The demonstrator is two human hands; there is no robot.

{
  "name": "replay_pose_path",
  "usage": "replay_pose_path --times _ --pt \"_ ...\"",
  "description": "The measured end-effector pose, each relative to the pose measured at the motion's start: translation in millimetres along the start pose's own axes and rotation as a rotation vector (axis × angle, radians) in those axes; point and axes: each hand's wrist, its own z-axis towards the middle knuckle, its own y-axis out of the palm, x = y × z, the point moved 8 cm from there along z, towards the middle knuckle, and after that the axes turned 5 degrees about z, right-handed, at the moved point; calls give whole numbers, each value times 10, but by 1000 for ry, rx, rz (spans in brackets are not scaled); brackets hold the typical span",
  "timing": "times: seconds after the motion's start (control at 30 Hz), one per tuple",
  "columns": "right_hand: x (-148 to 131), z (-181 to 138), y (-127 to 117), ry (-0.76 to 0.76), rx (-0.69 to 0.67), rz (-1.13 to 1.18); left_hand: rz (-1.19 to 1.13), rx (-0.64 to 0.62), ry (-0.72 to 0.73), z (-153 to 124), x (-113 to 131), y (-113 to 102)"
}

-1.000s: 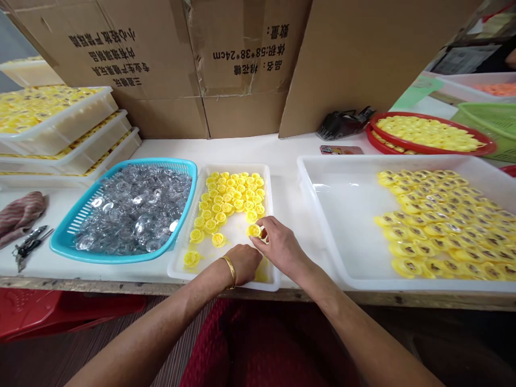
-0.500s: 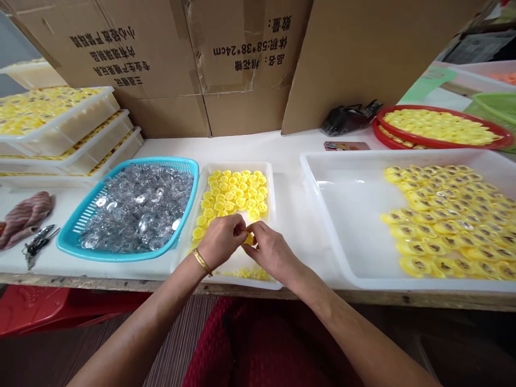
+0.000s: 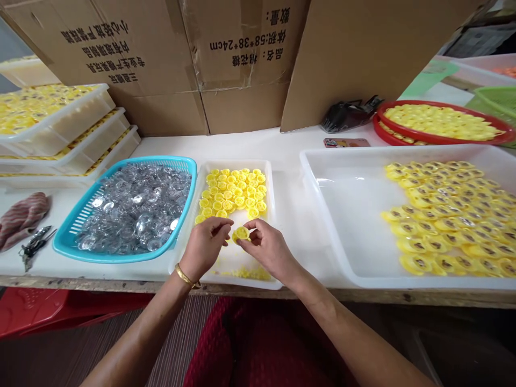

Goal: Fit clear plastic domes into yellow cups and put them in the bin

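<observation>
Right hand (image 3: 269,248) pinches yellow cap (image 3: 242,233) over near end of small white tray (image 3: 272,215); left hand (image 3: 205,246) fingers closed beside cap, contents hidden; blue basket (image 3: 76,226) left; large white tray (image 3: 322,215) right.

Two hands (image 3: 269,248), one blue basket (image 3: 74,226)

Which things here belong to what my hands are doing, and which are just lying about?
In hand: yellow cap in right hand, left hand beside it; small white tray; blue basket of clear discs.
Lying about: striped cloth; black bag; cardboard boxes.
</observation>
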Motion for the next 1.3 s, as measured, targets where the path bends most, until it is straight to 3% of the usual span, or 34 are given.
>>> replay_pose_path --times 0.13,0.3,0.4,0.73,1.07,1.17,1.3 --pt "11 -62 109 56 -32 117 -218 -97 -120 -102 -194 135" --pt "9 -112 181 2 -29 177 -364 -116 -164 -152 -221 142" --pt "-7 -114 145 -38 23 151 -320 -63 -140 -150 -203 75" --pt "126 -107 167 43 15 262 -105 -32 -38 -187 -131 69" --pt "186 -88 35 92 95 243 -76 -172 -99 -296 -187 212" --pt "243 -72 48 131 46 328 -84 -176 -121 -323 -214 217" --pt "284 -81 99 193 -33 442 -122 -65 -169 -285 -272 127"
